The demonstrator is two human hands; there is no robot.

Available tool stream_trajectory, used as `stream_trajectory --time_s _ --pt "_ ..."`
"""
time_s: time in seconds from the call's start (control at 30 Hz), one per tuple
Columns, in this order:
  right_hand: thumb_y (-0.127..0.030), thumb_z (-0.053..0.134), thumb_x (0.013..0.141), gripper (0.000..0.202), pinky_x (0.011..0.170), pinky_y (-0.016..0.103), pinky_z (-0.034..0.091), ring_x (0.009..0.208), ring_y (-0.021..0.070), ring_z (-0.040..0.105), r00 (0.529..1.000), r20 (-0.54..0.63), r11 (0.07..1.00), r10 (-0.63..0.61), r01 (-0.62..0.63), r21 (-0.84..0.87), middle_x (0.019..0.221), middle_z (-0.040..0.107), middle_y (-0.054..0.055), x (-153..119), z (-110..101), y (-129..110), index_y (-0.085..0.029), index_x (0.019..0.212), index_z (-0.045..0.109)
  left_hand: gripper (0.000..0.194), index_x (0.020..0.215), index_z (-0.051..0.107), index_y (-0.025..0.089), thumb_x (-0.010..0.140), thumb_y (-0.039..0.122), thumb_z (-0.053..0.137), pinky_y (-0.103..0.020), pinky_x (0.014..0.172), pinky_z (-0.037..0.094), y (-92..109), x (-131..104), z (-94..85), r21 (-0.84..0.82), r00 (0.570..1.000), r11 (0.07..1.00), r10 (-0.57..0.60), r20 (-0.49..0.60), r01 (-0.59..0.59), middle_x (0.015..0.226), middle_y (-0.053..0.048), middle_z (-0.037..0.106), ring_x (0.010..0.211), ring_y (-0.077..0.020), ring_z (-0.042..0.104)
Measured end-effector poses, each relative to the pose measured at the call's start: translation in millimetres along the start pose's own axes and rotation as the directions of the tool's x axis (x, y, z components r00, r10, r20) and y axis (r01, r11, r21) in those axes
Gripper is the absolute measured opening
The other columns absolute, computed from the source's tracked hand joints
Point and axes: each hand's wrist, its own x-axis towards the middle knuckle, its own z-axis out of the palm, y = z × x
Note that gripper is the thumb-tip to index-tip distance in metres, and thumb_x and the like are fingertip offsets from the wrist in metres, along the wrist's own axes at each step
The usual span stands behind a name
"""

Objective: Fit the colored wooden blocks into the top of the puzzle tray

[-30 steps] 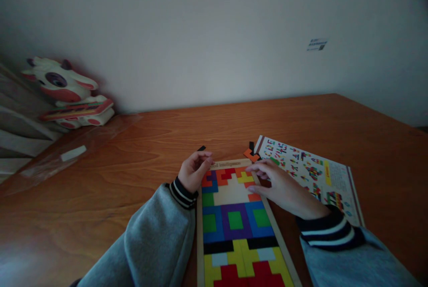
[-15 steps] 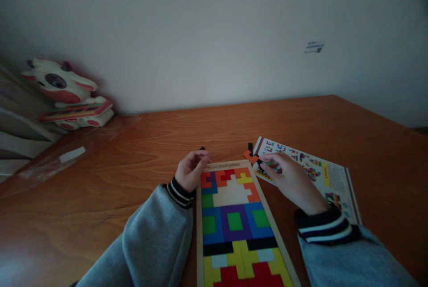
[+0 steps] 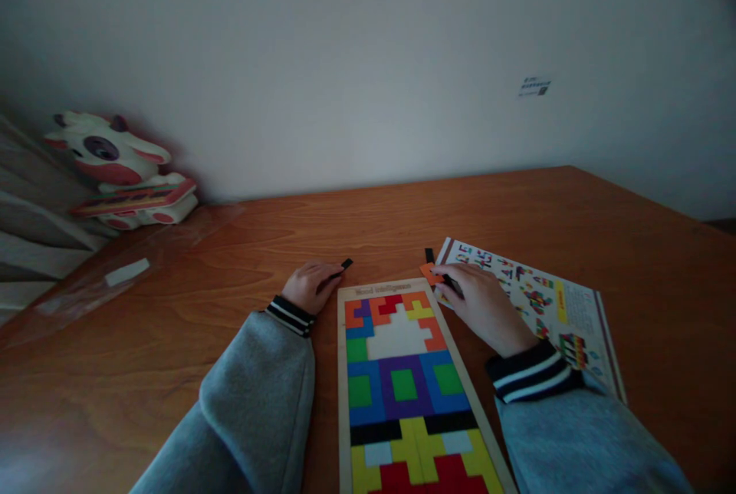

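Head view: two bare hands are working at the far end of a wooden puzzle board [image 3: 344, 410], which is lying on the bench [image 3: 287, 241] between the forearms.
Left hand [image 3: 310, 287]: is reaching beyond the board's far left corner, its fingers meeting a black strip [image 3: 347, 263]; whether they are gripping it, I cannot tell.
Right hand [image 3: 486, 306]: is bending its fingers beside the far right corner, at an orange piece [image 3: 428, 273]; a dark piece [image 3: 453, 284] is showing between fingers and thumb, but whether it is being gripped is not clear.
Second black strip [image 3: 428, 255]: is lying just beyond the orange piece.
Printed sheet [image 3: 560, 302]: is lying to the right, partly behind the right hand.
Change: compared with half a second ago, the left hand is now standing clear of the board and meeting the black strip, while the right is keeping near the orange piece.
Meaning: both hands are probably dealing with loose pieces outside the frame; the pale gap [image 3: 399, 334] among the coloured pieces [image 3: 404, 384] is staying unfilled.
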Motion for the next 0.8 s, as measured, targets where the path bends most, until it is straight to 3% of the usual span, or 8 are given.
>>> stream_trajectory --time_s 0.23,0.37,0.47,0.6,0.8 --pt "-0.015 0.054 0.08 0.023 0.083 0.044 0.05 0.09 0.0262 0.066 0.997 -0.066 0.995 0.044 -0.038 0.087 0.096 0.07 0.008 1 -1 -3 -0.021 0.1 0.064 0.021 0.101 0.07 0.024 0.087 0.031 0.056 -0.037 0.085 0.054 -1 -1 1.9 0.028 1.0 1.0 0.005 -0.016 -0.005 0.1 -0.006 0.074 0.092 -0.0219 0.069" --pt "-0.017 0.055 0.079 0.025 0.079 0.043 0.053 0.085 0.0248 0.067 0.988 -0.087 0.981 0.13 -0.116 0.159 0.094 0.071 0.008 0 -4 -8 -0.02 0.102 0.063 0.021 0.101 0.069 0.023 0.087 0.028 0.054 -0.037 0.085 0.054 1 -2 3.2 0.017 1.0 1.0 -0.006 -0.008 0.007 0.1 -0.007 0.074 0.092 -0.0217 0.069" --pt "-0.021 0.056 0.079 0.023 0.078 0.042 0.055 0.085 0.0242 0.069 0.975 -0.078 0.937 0.208 -0.176 0.302 0.094 0.071 0.009 0 -6 -11 -0.02 0.101 0.062 0.021 0.1 0.07 0.023 0.087 0.028 0.054 -0.037 0.085 0.054 3 -2 3.6 -0.024 0.999 0.999 -0.029 -0.016 0.029 0.099 -0.006 0.074 0.092 -0.0221 0.069" --pt "-0.03 0.063 0.078 0.025 0.08 0.041 0.056 0.087 0.0234 0.069 0.958 0.008 0.814 0.286 -0.248 0.526 0.097 0.07 0.009 -1 -11 -19 -0.02 0.101 0.062 0.021 0.1 0.07 0.024 0.086 0.027 0.054 -0.037 0.085 0.054 4 -2 3.7 -0.065 0.998 0.997 -0.053 -0.029 0.051 0.099 -0.005 0.073 0.091 -0.0216 0.069" --pt "-0.03 0.066 0.077 0.046 0.079 0.035 0.057 0.084 0.0173 0.067 0.95 0.282 0.634 0.133 -0.301 0.713 0.095 0.067 0.006 -8 -12 -40 -0.019 0.121 0.055 0.02 0.099 0.07 0.024 0.086 0.025 0.054 -0.037 0.085 0.053 5 -2 4.0 -0.046 0.999 0.998 -0.035 -0.021 0.034 0.099 -0.005 0.073 0.091 -0.0214 0.068"
